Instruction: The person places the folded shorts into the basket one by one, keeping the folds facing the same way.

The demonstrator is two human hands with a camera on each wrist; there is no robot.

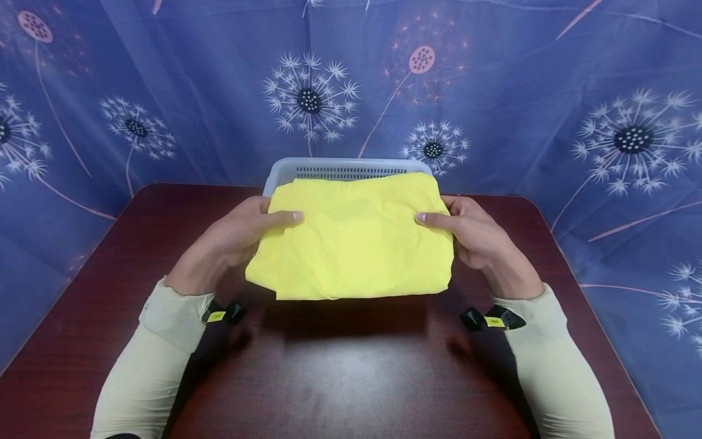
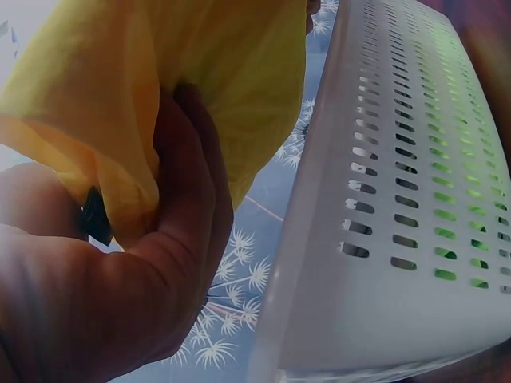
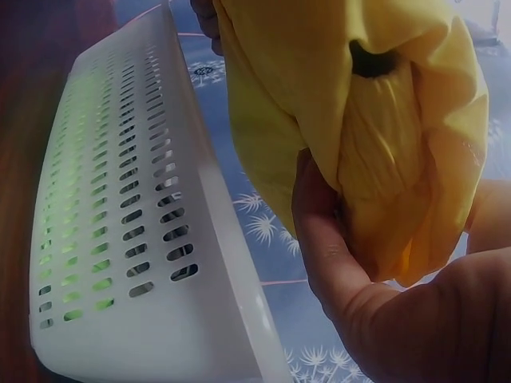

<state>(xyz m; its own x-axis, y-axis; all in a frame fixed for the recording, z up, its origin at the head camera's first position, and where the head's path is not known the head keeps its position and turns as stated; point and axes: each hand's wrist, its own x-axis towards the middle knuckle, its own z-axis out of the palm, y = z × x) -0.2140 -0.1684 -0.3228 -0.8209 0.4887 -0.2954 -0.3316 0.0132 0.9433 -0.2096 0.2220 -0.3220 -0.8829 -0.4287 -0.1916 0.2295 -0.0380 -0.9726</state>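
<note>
A folded yellow cloth (image 1: 356, 238), perhaps a garment, is held up over the table between both hands. At its left end the left hand (image 1: 236, 231) grips it, thumb on top and fingers underneath. The right hand (image 1: 477, 228) pinches the opposite end the same way. Behind and partly hidden by the cloth stands a pale plastic basket (image 1: 285, 167) with slotted walls. In the left wrist view, the fingers curl under the hanging yellow folds (image 2: 239, 96), beside the basket wall (image 2: 319, 303). Something bright green shows through the slots in both wrist views.
The basket stands at the far edge of a dark red-brown wooden table (image 1: 351, 378). Right behind the table hangs a blue curtain (image 1: 219, 91) printed with dandelions. Each wrist carries a small black device with a yellow label (image 1: 216, 316).
</note>
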